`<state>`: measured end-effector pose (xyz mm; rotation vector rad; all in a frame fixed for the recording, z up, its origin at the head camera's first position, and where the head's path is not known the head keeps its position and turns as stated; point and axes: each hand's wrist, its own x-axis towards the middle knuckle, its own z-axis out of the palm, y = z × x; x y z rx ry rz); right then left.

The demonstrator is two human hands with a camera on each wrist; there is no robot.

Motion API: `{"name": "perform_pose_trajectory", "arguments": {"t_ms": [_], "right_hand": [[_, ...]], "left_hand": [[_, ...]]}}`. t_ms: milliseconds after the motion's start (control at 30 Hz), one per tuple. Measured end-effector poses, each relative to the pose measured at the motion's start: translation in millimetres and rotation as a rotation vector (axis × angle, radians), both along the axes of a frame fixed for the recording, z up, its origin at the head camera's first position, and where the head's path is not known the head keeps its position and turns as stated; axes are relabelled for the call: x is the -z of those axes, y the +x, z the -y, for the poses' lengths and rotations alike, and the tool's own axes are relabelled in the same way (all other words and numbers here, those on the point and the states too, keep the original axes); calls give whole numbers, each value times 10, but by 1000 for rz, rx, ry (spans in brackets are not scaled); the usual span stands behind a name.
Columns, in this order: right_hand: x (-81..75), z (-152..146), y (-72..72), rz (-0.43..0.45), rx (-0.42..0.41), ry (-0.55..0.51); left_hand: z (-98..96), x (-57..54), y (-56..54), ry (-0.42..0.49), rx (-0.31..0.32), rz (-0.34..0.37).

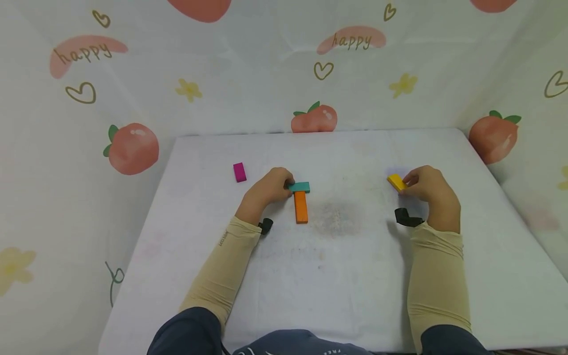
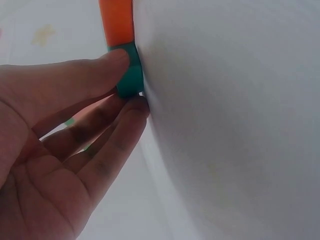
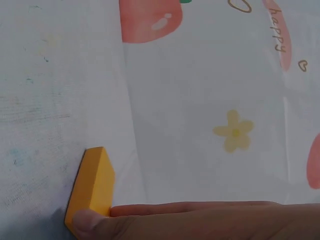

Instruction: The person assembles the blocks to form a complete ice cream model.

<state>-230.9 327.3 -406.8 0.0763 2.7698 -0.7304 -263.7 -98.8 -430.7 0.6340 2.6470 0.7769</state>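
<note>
My left hand [image 1: 276, 185] pinches the left end of a teal block [image 1: 301, 187] between thumb and fingers. In the left wrist view the thumb presses one side of the teal block [image 2: 130, 75]. An orange block [image 1: 301, 208] lies lengthwise with its far end against the teal one, the two forming a T. Over on the right, my right hand [image 1: 428, 186] pinches the near end of a yellow block [image 1: 397, 182], which lies at a slant. The right wrist view shows the thumb on the end of the yellow block [image 3: 92, 182].
A magenta block [image 1: 239, 172] lies on the white tabletop [image 1: 355, 286], left of the left hand. Behind the table hangs a white cloth [image 1: 248, 64] printed with peaches, hearts and flowers. A black wrist camera [image 1: 407, 218] sits at the right wrist.
</note>
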Motion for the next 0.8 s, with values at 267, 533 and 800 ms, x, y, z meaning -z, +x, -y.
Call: {"name": "perform_pose_trajectory", "arguments": {"t_ms": [267, 533, 800], "right_hand": [[35, 83, -34, -11, 21, 12], [84, 208, -50, -51, 22, -1], [127, 388, -126, -89, -9, -29]], "left_hand": [[-7, 2, 1, -2, 3, -7], [-2, 18, 4, -2, -8, 13], [1, 13, 2, 7, -5, -3]]}}
